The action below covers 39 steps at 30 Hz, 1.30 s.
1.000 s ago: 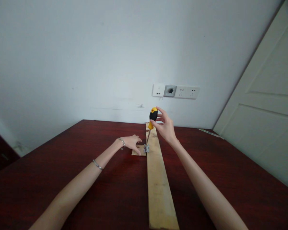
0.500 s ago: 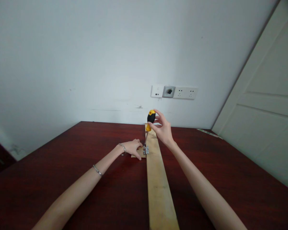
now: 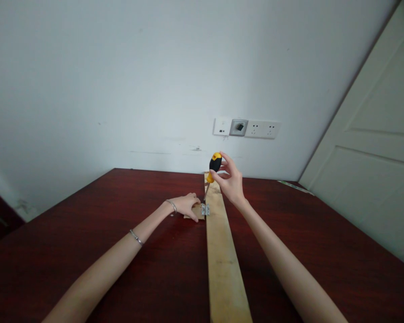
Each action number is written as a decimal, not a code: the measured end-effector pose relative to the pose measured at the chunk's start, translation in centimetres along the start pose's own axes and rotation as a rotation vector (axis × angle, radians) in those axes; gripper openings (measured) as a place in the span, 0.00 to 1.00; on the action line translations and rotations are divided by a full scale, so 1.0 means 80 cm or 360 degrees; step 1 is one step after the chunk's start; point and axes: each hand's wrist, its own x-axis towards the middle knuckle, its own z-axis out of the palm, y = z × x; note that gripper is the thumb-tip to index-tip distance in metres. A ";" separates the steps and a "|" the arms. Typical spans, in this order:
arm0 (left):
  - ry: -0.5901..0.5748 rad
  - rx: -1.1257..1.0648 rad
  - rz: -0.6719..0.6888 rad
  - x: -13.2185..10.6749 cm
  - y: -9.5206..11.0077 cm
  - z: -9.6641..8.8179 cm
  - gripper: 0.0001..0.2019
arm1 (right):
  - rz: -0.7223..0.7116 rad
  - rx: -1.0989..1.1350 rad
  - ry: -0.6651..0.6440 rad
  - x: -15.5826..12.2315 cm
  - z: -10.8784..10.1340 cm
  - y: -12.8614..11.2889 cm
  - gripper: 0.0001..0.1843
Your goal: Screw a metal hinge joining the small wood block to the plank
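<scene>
My right hand (image 3: 232, 181) grips the yellow and black handle of a screwdriver (image 3: 214, 166), fingers curled round its top. The shaft slants down to a small metal hinge (image 3: 205, 209) that joins a long pale wooden plank (image 3: 222, 260) to a small wooden piece (image 3: 195, 211). My left hand (image 3: 184, 205) lies flat on that small piece, fingers spread, pressing it onto the dark red table (image 3: 87, 242). Two thin bracelets circle my left forearm.
The plank runs from the near table edge toward the white wall. A row of wall sockets (image 3: 246, 128) sits above the table's far edge. A white door (image 3: 373, 157) stands at the right. A thin strip (image 3: 294, 186) lies at the far right of the table.
The hands and screwdriver stay at the hinge; my right fingers shift slightly on the handle. The view wobbles a little down and back.
</scene>
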 end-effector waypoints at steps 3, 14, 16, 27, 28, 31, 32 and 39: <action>0.0006 -0.0012 -0.0015 -0.001 0.000 -0.001 0.36 | 0.0004 -0.0008 -0.0031 -0.001 0.001 -0.001 0.32; 0.0012 0.0043 0.0016 -0.004 0.004 -0.005 0.36 | -0.0020 0.0009 -0.0100 -0.004 0.002 0.002 0.33; 0.0012 0.0048 0.0015 -0.004 0.003 -0.004 0.36 | -0.0024 0.0002 -0.0096 -0.004 0.002 0.003 0.33; 0.0021 0.0028 -0.0003 -0.005 0.003 -0.003 0.36 | -0.0021 0.0005 -0.0111 -0.007 0.004 0.006 0.33; 0.0016 0.0027 -0.0006 -0.005 0.003 -0.003 0.36 | -0.0021 0.0007 -0.0110 -0.007 0.004 0.006 0.33; 0.0011 0.0021 -0.0007 -0.006 0.003 -0.003 0.36 | -0.0008 -0.0003 -0.0113 -0.008 0.004 0.006 0.33; 0.0011 0.0022 -0.0006 -0.006 0.003 -0.003 0.37 | -0.0004 -0.0008 -0.0115 -0.008 0.004 0.007 0.33; 0.0021 0.0040 -0.0030 -0.006 0.003 -0.003 0.36 | -0.0026 0.0029 -0.0127 -0.009 0.006 0.010 0.33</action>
